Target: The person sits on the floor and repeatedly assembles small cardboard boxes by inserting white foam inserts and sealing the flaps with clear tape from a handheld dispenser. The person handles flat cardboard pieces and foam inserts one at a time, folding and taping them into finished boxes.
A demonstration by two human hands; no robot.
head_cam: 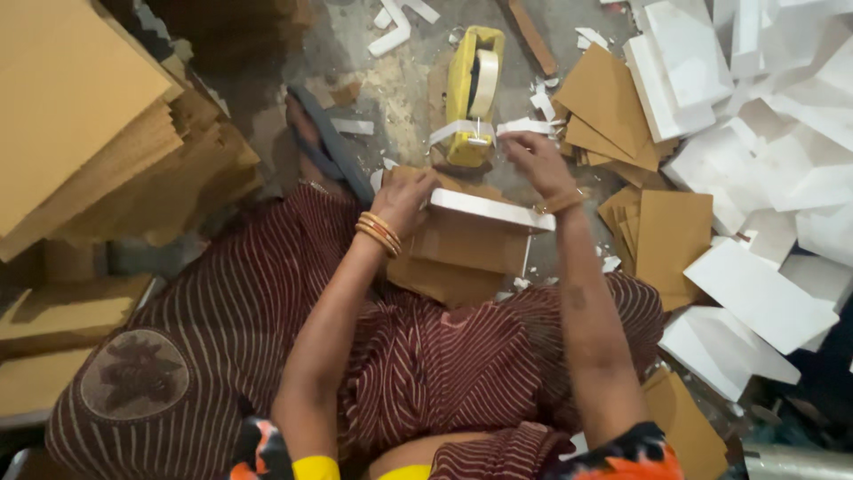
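At the far left, stacks of brown cardboard sheets (80,116) are leaning in tall piles. Nearer the middle, the left hand (404,200), with orange bangles (379,233) on its wrist, is curling its fingers over the left end of a white foam block (493,210) backed by brown board, which is resting on the lap in striped maroon cloth (267,338). Just beyond the block, a yellow tape dispenser (473,93) is standing on the floor. The right hand (536,160) is pinching a strip of white tape (493,130) that is stretching from the dispenser, thumb and forefinger pressed together on it. To the right, brown cardboard pieces (671,240) and white foam slabs (764,178) are lying scattered.
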